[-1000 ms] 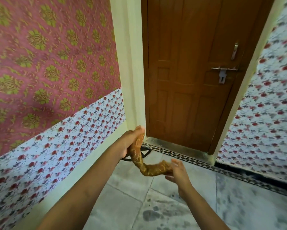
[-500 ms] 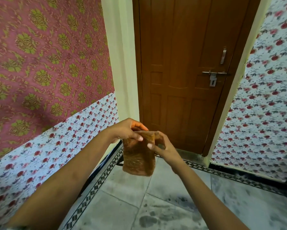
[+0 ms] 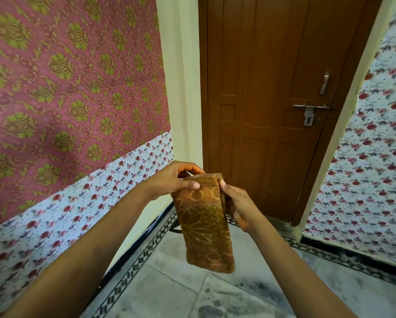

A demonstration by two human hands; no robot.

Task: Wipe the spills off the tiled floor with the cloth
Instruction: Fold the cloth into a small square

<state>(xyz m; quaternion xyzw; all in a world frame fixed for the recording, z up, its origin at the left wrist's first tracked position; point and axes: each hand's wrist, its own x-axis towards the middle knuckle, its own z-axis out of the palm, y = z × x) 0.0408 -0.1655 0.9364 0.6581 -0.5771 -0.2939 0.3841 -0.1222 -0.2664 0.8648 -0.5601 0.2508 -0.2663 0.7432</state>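
A: How far is the person with the wiping?

B: It seems the wiping is not begun. Nearest, on the tiled floor [image 3: 160, 292], the dark spills [image 3: 212, 309] lie unwiped, just below the arms.

A: And the cloth?

B: The brown patterned cloth [image 3: 204, 223] is in the air above the floor, folded and hanging down. The left hand [image 3: 176, 180] pinches its top edge between thumb and fingers. The right hand [image 3: 237, 203] grips its right side, with the thumb in front.

A: What is left, then?

B: Probably everything: to bring the cloth down and rub the stains away.

A: Does something stand in the way?

B: Nothing lies between the cloth and the spills. Further off, a black-and-white border strip [image 3: 135, 265] runs along the flowered wall [image 3: 77, 214]. Behind it is the closed wooden door [image 3: 272, 111] with its metal latch [image 3: 309, 111].
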